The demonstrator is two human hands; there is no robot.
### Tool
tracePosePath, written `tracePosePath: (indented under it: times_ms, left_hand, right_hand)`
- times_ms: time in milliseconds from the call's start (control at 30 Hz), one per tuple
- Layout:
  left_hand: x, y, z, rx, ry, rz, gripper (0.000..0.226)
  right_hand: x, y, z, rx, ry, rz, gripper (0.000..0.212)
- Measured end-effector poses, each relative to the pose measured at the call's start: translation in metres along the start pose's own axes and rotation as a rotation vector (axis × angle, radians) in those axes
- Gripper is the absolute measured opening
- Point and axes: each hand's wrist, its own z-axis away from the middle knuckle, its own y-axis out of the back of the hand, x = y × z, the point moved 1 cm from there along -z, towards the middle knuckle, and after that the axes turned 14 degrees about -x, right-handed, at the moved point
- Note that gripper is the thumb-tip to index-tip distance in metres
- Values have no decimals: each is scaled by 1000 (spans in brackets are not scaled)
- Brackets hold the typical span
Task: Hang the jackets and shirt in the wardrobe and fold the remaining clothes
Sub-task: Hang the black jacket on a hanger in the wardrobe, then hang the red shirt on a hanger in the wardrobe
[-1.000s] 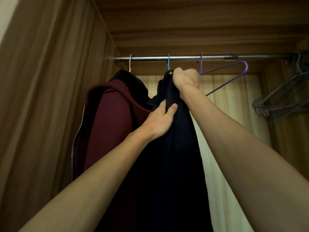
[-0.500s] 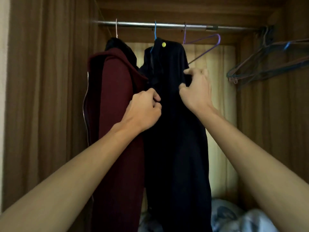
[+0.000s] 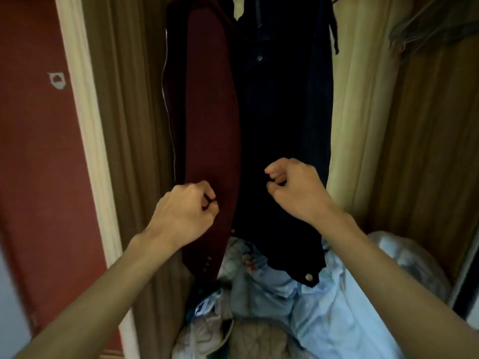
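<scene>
Two jackets hang side by side in the wardrobe. The maroon zip jacket (image 3: 207, 99) is on the left and the dark navy buttoned jacket (image 3: 285, 112) on the right; their hangers and the rail are out of view above. My left hand (image 3: 186, 213) is curled shut in front of the maroon jacket's lower part. In front of the navy jacket, my right hand (image 3: 293, 187) has its fingers curled in, with no cloth visibly in them.
A heap of light blue and pale clothes (image 3: 324, 307) lies on the wardrobe floor under the jackets. Spare hangers (image 3: 427, 29) hang at the upper right. The brown wardrobe side wall (image 3: 129, 125) and a red wall (image 3: 33, 151) stand to the left.
Both hands have let go of the navy jacket's front and dropped lower. My view has tilted down from the rail to the jacket hems and the heap below.
</scene>
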Motion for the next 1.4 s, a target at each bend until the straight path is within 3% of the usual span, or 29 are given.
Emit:
tracePosePath:
  times_ms: [300,467,600,767,1067,1400]
  left_hand:
    - [-16,-31,107,-115,332,-106,40]
    - [-20,-40,180,-56,494,-106,17]
    - [-39,-36,246,64,625,-112,11]
    - [-69,-27,330,135,773,-39,23]
    - [-143,5,509,137,1073,-146,28]
    - [-197,39,659,170,1253,-87,35]
  right_hand:
    - [-26,-60,54,-340,164,-60,33]
    - [-67,-97,103,-482,323,-143,31]
    - [-112,-127,143,-559,416,-266,26]
    - [-179,-173,193,-662,551,-286,32]
    - [-321,-264,272,-861,746,-345,36]
    - [-452,-357,358,-1065,837,-473,37]
